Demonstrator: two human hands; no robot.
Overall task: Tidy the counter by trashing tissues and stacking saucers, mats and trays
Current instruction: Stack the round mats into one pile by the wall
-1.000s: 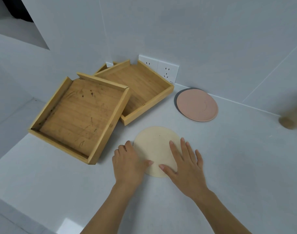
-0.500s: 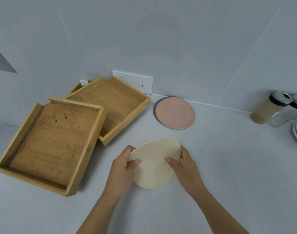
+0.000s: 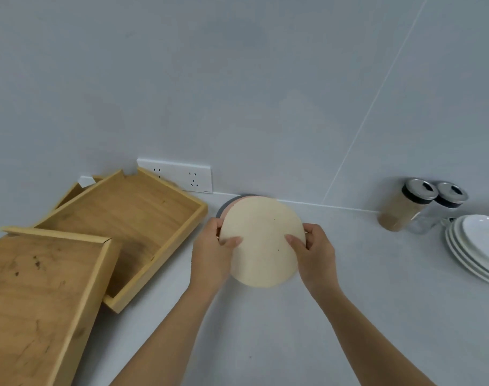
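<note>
In the head view, at centre frame, the left hand (image 3: 209,254) and right hand (image 3: 315,253) pinch opposite edges of a round cream mat (image 3: 261,240), its matte, faintly speckled face tilted toward the camera. Behind it peek pink (image 3: 228,208) and grey (image 3: 223,208) mat rims. Two wooden trays (image 3: 120,224) overlap at left; white plates (image 3: 477,246) are stacked at right.

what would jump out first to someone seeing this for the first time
Both hands, left hand and right hand, grip a round cream mat at centre, over a pink mat by the wall. Overlapping wooden trays fill the left, white plates the right edge.
</note>
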